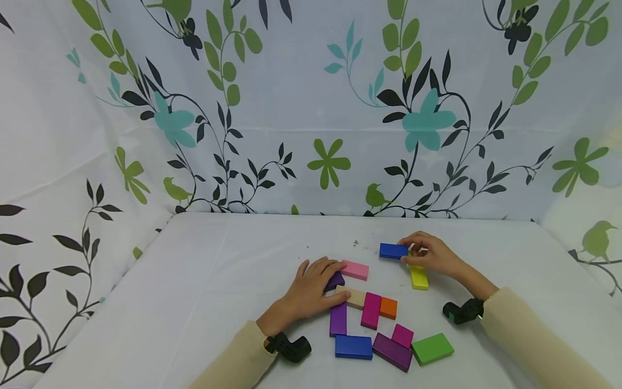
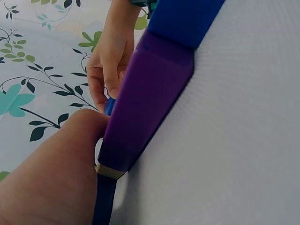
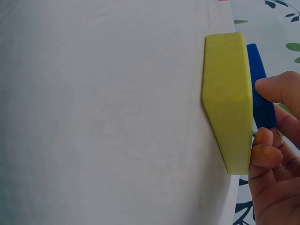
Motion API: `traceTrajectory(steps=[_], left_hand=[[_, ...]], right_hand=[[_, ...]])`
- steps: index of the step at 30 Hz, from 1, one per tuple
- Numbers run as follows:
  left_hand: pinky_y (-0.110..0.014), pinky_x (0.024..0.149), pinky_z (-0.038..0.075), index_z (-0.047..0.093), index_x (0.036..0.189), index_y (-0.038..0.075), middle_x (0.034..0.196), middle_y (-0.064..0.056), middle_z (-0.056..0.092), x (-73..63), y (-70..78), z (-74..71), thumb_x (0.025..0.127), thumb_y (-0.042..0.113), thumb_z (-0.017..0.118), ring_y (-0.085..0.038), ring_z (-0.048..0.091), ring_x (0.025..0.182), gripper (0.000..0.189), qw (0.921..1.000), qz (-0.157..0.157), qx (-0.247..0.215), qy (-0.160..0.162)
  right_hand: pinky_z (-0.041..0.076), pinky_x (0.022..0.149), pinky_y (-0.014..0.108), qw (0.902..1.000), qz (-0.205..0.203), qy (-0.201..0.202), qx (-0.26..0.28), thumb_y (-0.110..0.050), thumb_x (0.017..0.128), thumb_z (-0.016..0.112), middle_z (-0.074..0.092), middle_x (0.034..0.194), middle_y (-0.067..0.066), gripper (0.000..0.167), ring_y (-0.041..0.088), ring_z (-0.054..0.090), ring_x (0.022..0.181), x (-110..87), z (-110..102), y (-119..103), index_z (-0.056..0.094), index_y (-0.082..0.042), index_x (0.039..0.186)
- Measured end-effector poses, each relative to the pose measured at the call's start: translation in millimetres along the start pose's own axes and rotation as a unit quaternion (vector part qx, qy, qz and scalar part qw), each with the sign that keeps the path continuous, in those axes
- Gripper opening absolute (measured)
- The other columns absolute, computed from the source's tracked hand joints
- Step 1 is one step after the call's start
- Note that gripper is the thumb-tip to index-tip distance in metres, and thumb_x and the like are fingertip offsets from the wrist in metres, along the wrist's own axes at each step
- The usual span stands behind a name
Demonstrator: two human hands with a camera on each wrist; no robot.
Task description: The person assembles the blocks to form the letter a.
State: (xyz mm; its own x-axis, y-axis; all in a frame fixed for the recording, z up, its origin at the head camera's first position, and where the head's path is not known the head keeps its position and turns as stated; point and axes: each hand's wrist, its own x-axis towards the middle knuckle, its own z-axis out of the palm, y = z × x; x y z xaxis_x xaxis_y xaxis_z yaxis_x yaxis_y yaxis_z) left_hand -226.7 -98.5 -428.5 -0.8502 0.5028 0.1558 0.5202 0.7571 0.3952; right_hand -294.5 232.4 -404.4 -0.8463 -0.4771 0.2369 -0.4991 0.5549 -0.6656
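My right hand [image 1: 434, 255] pinches the right end of a blue block [image 1: 391, 251] between thumb and fingers. A yellow block [image 1: 419, 278] lies on the table just under that hand; in the right wrist view the yellow block [image 3: 227, 93] stands nearer than the blue one [image 3: 258, 93]. My left hand [image 1: 310, 289] rests over a dark purple block [image 1: 334, 280], its fingers extended and reaching the pink block [image 1: 355, 270]. Its thumb lies along the beige block [image 1: 357, 299]. A purple block [image 2: 147, 103] fills the middle of the left wrist view.
Nearer the front lie a purple block [image 1: 338, 320], a magenta block [image 1: 371, 310], an orange block [image 1: 388, 307], a larger blue block [image 1: 353, 347], a plum block [image 1: 391, 352], a small magenta block [image 1: 403, 335] and a green block [image 1: 432, 349]. A patterned curtain [image 1: 291, 108] hangs behind the table.
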Motion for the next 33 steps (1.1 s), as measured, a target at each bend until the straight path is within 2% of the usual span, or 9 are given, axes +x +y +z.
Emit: traceTrajectory(steps=[13, 20, 33], left_hand=[[-0.06, 0.115, 0.013, 0.041, 0.149, 0.022, 0.148, -0.006, 0.043, 0.3, -2.4, 1.7, 0.091, 0.056, 0.053, -0.028, 0.028, 0.144, 0.068, 1.0, -0.004, 0.001, -0.005], [-0.062, 0.113, 0.016, 0.043, 0.147, 0.019, 0.146, -0.007, 0.045, -0.9, -0.7, -0.3, 0.091, 0.054, 0.054, -0.03, 0.03, 0.143, 0.066, 0.9999, 0.009, 0.003, 0.005], [-0.062, 0.113, 0.016, 0.043, 0.147, 0.019, 0.146, -0.008, 0.045, -2.1, 0.4, -2.0, 0.091, 0.053, 0.054, -0.031, 0.03, 0.143, 0.066, 0.9999, 0.011, -0.003, 0.003]], right_hand=[[0.04, 0.066, 0.019, 0.9994, 0.027, -0.014, -0.016, -0.01, 0.087, 0.073, 0.057, 0.101, 0.011, 0.032, 0.017, 0.05, 0.082, 4.5, 1.2, 2.5, 0.066, 0.003, 0.115], [0.04, 0.063, 0.021, 0.9984, 0.047, -0.017, -0.027, -0.009, 0.086, 0.072, 0.056, 0.098, 0.01, 0.033, 0.017, 0.049, 0.079, 5.2, 1.0, 0.7, 0.066, 0.004, 0.115], [0.04, 0.064, 0.02, 0.9975, 0.06, -0.016, -0.035, -0.008, 0.087, 0.071, 0.058, 0.102, 0.013, 0.033, 0.019, 0.049, 0.08, 6.1, 2.0, -2.0, 0.066, 0.004, 0.117]])
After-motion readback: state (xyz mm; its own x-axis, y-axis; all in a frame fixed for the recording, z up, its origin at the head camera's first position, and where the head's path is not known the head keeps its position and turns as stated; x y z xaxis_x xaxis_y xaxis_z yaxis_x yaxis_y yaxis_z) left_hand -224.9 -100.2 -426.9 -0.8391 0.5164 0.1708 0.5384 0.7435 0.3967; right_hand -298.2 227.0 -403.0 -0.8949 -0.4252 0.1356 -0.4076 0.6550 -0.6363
